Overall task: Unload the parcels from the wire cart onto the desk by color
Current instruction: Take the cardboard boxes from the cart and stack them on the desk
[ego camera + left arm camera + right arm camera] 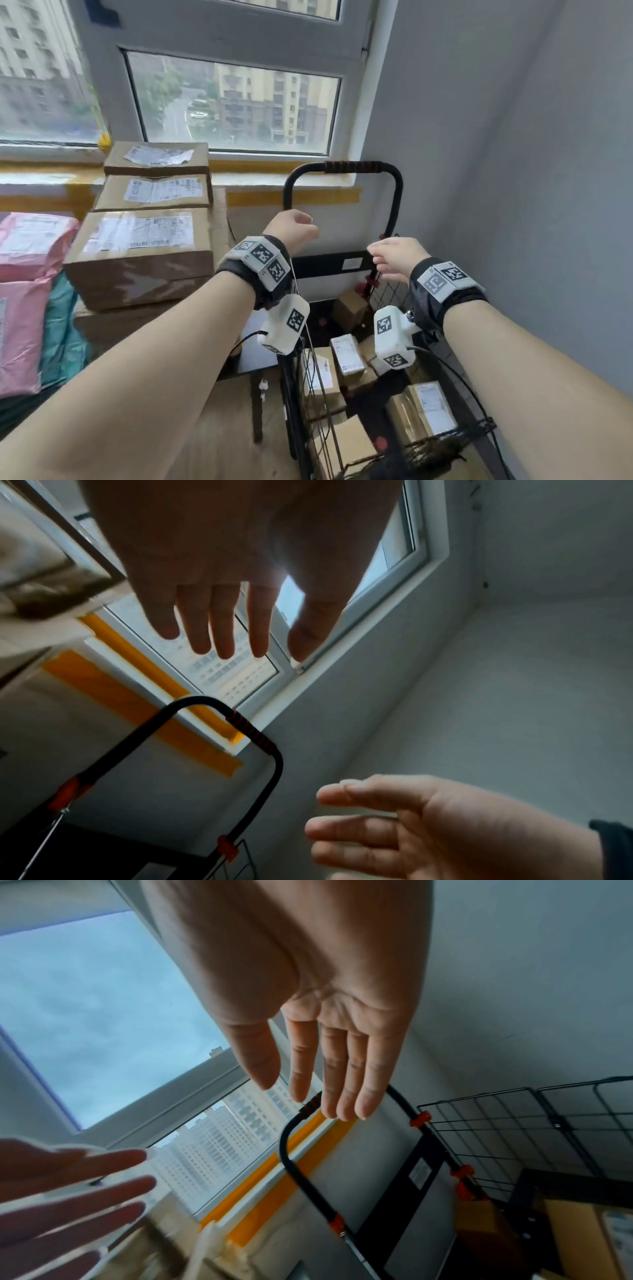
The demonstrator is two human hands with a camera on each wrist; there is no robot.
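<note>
The black wire cart point(342, 263) stands below the window, its handle point(346, 167) up at the back. Several brown cardboard parcels point(346, 354) with white labels lie inside it. My left hand point(297, 229) hovers in the air over the cart's left side, fingers straight and holding nothing; the left wrist view shows it point(222, 620) spread against the window. My right hand point(390, 255) hangs over the cart's right rim, also empty, and its fingers point(342, 1074) are straight in the right wrist view.
A stack of brown boxes point(144, 253) fills the desk point(255, 346) to the left of the cart. Pink mailers point(30, 246) and teal ones point(61, 329) lie further left. A grey wall point(513, 171) closes the right side. The cart's wire side panel point(507, 1123) stands upright.
</note>
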